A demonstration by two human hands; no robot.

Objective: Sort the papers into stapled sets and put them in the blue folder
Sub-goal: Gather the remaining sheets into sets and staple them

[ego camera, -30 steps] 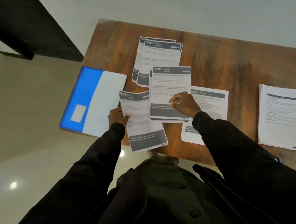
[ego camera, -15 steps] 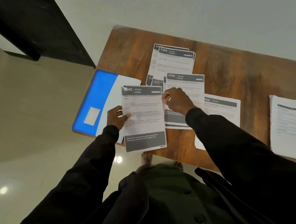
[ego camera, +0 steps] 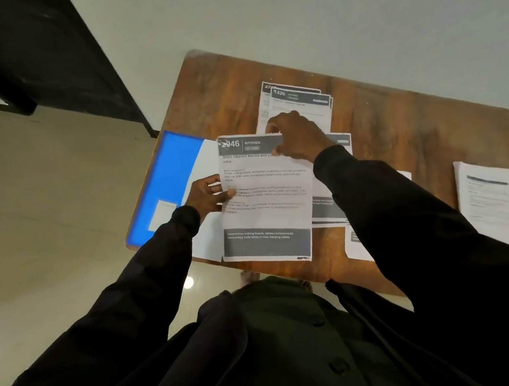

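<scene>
Fingers (ego camera: 209, 184) on "2946 KITCHEN" sheet (ego camera: 269, 216)

The table (ego camera: 400, 128) before you is brown wood, its grain and darker streaks plain to see, smooth with a dull sheen. The sheet (ego camera: 266, 197) you hold at the centre of the frame is thin matt white paper printed with dark grey bands. The stack (ego camera: 490, 200) at the right edge is the same matt paper. The blue folder (ego camera: 174, 171) at centre left looks smooth and evenly coloured, with a white paper label (ego camera: 161, 213) on it. Your sleeves (ego camera: 414, 236) are dark matt cloth. The floor (ego camera: 56, 219) at the left is pale and glossy, mirroring small lamp spots. The wall (ego camera: 351, 2) at the top is plain and matt.
</scene>
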